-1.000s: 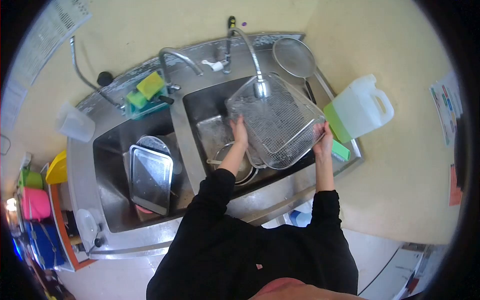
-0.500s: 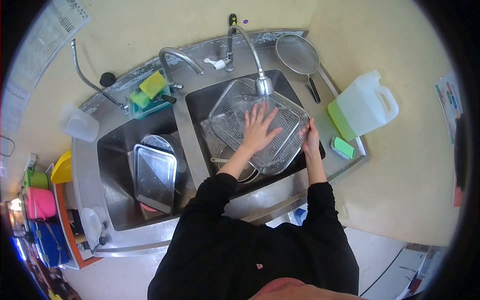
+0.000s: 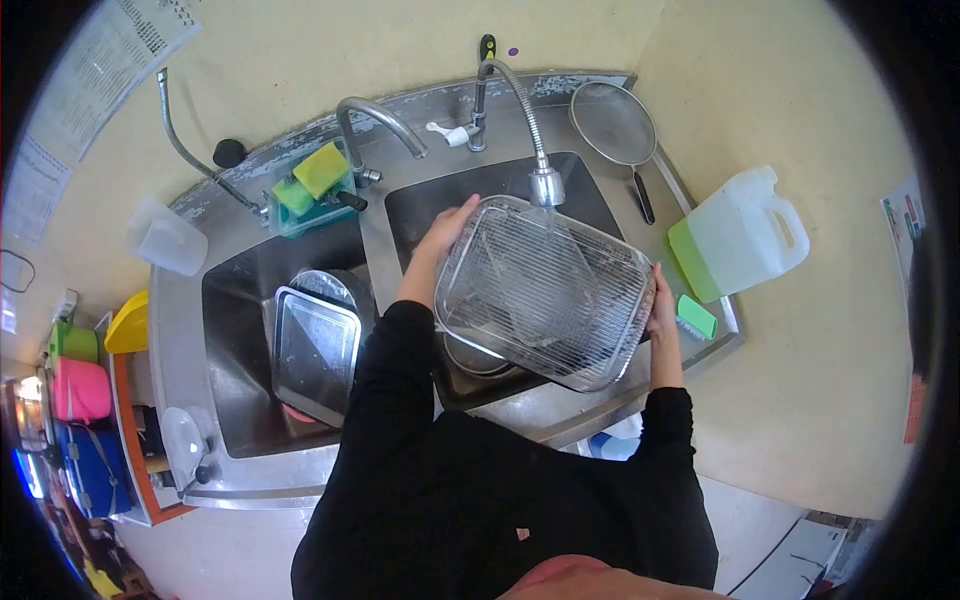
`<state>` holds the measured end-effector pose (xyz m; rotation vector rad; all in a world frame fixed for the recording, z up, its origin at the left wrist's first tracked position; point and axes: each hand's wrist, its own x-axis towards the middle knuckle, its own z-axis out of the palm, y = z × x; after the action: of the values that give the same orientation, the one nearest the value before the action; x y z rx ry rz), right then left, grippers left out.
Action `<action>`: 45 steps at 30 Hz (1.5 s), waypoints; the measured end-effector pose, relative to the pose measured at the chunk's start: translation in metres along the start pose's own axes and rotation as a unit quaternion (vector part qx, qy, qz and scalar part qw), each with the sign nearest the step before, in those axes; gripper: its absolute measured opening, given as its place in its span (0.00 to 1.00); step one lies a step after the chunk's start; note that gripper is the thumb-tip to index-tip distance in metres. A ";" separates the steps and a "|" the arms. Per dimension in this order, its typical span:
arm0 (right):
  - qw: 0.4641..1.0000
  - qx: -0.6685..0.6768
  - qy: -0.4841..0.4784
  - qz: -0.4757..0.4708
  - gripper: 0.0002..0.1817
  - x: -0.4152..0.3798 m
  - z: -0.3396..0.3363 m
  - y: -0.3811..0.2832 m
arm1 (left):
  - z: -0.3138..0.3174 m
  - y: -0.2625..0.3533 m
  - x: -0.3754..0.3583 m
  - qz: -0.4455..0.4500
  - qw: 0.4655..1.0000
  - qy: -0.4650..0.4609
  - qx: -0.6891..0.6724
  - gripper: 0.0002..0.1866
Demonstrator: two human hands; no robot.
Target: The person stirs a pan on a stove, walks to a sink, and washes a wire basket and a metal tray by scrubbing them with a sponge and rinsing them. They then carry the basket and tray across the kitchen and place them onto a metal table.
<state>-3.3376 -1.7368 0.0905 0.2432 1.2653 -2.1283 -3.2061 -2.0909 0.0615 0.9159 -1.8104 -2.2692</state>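
A wire mesh basket (image 3: 545, 290) is held over the right sink basin, tilted, between my two hands. My left hand (image 3: 450, 228) grips its upper left corner, and my right hand (image 3: 661, 303) holds its right edge. Water runs onto the mesh from the spring-necked faucet (image 3: 547, 186) just above. Beneath the basket, partly hidden, a round metal pan (image 3: 474, 358) lies in the basin.
The left basin holds a metal tray (image 3: 315, 352). Behind it are a tub with sponges (image 3: 321, 170) and a curved faucet (image 3: 380, 112). At right are a strainer (image 3: 613, 122), a green-liquid jug (image 3: 735, 238) and a green brush (image 3: 697, 317). A plastic pitcher (image 3: 168, 238) stands left.
My left hand has gone from lying spread on the mesh to gripping the basket's upper left corner. The basket has turned and come nearer to my body, with my right hand still on its right side.
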 end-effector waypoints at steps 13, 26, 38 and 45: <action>0.995 -0.028 0.045 -0.080 0.16 0.037 -0.112 -0.021 | 0.062 0.011 0.010 0.120 0.986 -0.092 0.064 0.20; 0.993 -0.033 0.083 -0.077 0.18 0.002 -0.169 -0.024 | 0.103 -0.032 0.024 0.132 0.987 -0.050 0.080 0.20; 0.994 -0.073 0.058 -0.056 0.18 -0.004 -0.138 -0.021 | 0.104 -0.009 -0.023 0.333 0.886 -0.130 0.294 0.29; 0.995 -0.049 0.070 -0.044 0.17 0.004 -0.160 -0.019 | 0.100 -0.038 -0.013 0.207 0.941 -0.048 0.262 0.27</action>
<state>-3.3781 -1.5982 0.0197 0.3042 1.4825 -2.1464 -3.2357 -1.9885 0.0433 0.4050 -2.4319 -1.6306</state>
